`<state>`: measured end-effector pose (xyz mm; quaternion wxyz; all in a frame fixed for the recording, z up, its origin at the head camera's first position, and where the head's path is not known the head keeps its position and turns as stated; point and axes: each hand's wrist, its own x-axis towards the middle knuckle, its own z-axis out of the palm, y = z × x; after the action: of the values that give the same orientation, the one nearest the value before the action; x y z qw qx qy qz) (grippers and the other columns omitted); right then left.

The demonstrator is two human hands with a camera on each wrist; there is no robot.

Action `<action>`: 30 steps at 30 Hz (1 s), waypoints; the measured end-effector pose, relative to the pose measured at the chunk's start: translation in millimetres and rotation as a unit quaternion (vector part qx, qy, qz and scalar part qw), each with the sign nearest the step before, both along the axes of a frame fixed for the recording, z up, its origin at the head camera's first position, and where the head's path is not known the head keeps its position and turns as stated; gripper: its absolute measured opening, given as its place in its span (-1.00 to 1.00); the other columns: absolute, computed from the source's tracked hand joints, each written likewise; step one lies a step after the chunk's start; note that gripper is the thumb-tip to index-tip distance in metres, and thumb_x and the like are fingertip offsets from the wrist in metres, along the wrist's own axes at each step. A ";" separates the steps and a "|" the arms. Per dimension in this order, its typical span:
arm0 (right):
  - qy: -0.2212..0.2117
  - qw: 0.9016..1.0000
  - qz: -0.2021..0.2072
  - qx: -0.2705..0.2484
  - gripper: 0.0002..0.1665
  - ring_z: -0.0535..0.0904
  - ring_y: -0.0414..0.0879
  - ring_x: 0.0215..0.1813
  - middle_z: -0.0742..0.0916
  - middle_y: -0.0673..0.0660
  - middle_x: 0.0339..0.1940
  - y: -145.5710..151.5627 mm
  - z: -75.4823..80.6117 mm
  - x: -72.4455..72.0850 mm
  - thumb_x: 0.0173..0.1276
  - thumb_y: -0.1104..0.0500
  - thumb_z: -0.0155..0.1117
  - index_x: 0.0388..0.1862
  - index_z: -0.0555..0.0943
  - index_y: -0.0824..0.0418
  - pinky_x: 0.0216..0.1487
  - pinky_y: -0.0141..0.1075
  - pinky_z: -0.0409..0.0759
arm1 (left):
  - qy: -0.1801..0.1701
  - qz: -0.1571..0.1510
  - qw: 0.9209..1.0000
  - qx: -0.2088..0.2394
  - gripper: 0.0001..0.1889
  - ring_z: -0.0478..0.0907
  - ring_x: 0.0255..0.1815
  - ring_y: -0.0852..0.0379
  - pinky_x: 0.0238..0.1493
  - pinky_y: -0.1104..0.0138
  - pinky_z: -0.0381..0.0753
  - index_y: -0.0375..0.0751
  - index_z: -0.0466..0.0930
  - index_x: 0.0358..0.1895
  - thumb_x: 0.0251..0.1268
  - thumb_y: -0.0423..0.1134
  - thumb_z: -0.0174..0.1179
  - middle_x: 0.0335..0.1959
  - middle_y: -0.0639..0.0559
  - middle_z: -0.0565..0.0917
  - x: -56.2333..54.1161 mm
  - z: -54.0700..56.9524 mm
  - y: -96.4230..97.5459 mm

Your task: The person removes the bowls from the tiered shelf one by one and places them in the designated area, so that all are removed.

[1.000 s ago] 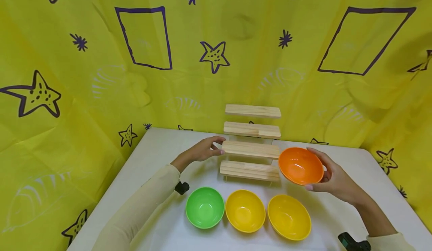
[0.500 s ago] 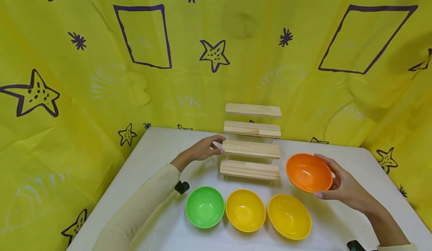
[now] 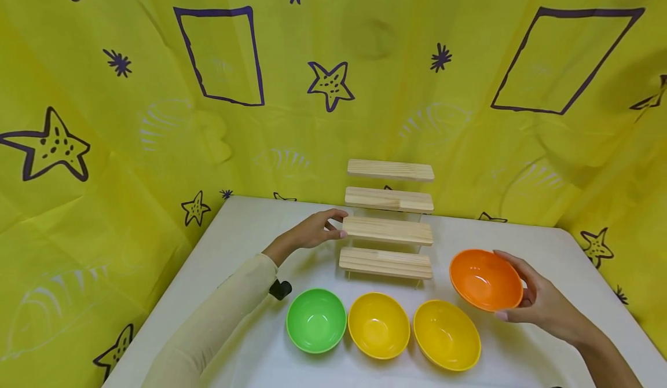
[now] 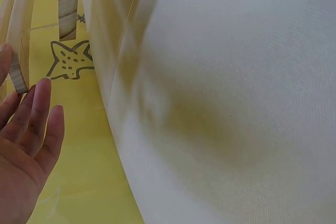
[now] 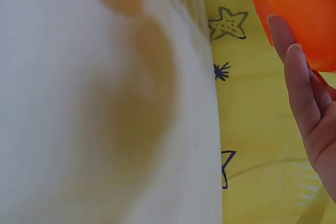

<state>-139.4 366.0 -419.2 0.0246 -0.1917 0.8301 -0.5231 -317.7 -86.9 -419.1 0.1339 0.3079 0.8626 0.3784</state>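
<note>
In the head view my right hand holds an orange bowl by its right side, thumb near the lower rim and fingers behind. The bowl tilts toward me, right of a stepped wooden rack. Its orange wall also shows in the right wrist view, with fingertips against its underside. My left hand grips the left end of the rack's second step from the bottom. From the left wrist, that hand has thumb and fingers on either side of a board end.
A green bowl and two yellow bowls, one in the middle and one at right, stand in a row before the rack. The white table meets a yellow patterned curtain behind and at both sides.
My right hand has carried the orange bowl rightward and toward me, away from the rack's right side. The left hand stays on the step, and the other bowls have not moved.
</note>
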 end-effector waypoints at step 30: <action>-0.085 0.996 -0.026 -0.006 0.15 0.67 -0.26 -0.04 0.37 -0.54 0.28 35.7 -34.1 30.7 0.19 0.49 0.36 0.63 0.06 -0.11 -0.11 -0.35 0.73 | -0.001 0.006 1.000 0.004 -0.40 0.62 0.13 -0.11 0.09 0.16 0.63 -0.21 0.29 0.48 0.49 -0.12 0.20 0.36 -0.22 0.50 1.2 -0.4 0.6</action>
<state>-108.7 401.8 -453.4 0.0801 -0.1248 0.8268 -0.5426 -316.5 -86.3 -419.4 0.1314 0.3031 0.8625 0.3834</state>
